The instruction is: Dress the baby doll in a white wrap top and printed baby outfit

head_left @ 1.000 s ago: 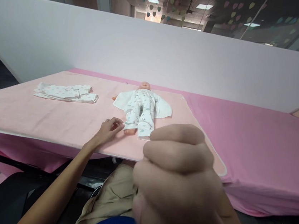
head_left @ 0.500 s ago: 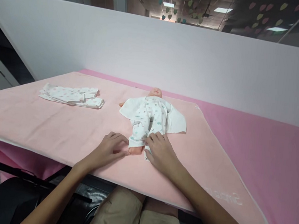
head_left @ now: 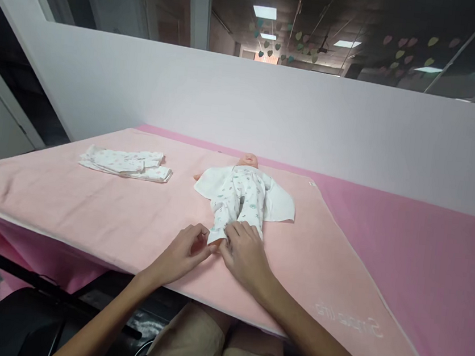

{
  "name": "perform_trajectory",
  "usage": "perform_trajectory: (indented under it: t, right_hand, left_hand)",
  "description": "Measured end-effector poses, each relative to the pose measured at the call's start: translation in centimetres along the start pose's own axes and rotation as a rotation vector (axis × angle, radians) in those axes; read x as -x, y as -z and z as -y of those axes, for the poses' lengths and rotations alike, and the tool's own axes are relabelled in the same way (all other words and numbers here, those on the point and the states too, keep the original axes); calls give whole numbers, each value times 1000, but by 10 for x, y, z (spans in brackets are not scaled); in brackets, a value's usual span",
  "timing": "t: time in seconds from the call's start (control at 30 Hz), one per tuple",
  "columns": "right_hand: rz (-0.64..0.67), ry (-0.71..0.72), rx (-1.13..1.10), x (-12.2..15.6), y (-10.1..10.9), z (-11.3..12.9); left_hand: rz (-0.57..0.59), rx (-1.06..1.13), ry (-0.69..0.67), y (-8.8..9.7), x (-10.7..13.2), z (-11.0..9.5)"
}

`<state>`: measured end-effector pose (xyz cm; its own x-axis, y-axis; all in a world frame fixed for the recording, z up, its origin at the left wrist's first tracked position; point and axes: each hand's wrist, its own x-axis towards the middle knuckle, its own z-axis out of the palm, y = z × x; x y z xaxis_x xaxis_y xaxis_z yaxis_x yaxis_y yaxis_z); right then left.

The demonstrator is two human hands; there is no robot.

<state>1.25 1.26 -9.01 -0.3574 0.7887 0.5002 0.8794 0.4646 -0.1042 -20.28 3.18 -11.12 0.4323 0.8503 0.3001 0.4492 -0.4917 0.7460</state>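
The doll (head_left: pixel 248 160), of flesh-coloured moulded plastic, lies on its back, head away from the person. It lies on the pale pink, fleece-like blanket (head_left: pixel 304 265) with white edging. A plain white cloth top (head_left: pixel 280 203) is spread to either side of its body. White cotton trousers (head_left: pixel 253 194) with a small printed pattern cover the torso front and legs.

Left hand (head_left: pixel 188 249): part open, fingers curled, a gap between thumb and forefinger; the tips are at the trouser cuff and the bare foot (head_left: pixel 218 242) below it. Right hand (head_left: pixel 246 256): fingers bent over the lower trouser legs, thumb near the same foot. Whether either hand grips fabric cannot be told.

Edges: the blanket's near edge runs along the table front, just above the person's beige shorts (head_left: pixel 188 344); its right edge slants toward the person across a brighter pink sheet (head_left: pixel 437 263). The white partition (head_left: pixel 270 113) bounds the far side. A stretch of blanket separates the left hand from a flat stack of white printed folded clothes (head_left: pixel 125 163); another extends right of the doll.

Markings: the white lettering (head_left: pixel 350 321) near the blanket's right corner appears reversed, seemingly "Simple life", partly unclear. A small white tag (head_left: pixel 311 184) at the far corner is illegible.
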Motion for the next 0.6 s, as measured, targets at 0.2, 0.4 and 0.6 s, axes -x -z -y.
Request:
perform_trajectory:
  t: [0.2, 0.4, 0.6]
  right_hand:
    - [-20, 65, -108, 14, 13, 14]
    - [60, 34, -81, 38, 24, 14]
    - [97, -1, -144, 51, 28, 13]
  left_hand:
    - [-130, -238, -130, 9, 17, -6]
    - [-124, -505, -148, 13, 41, -12]
    - [-14, -455, -57, 2, 44, -19]
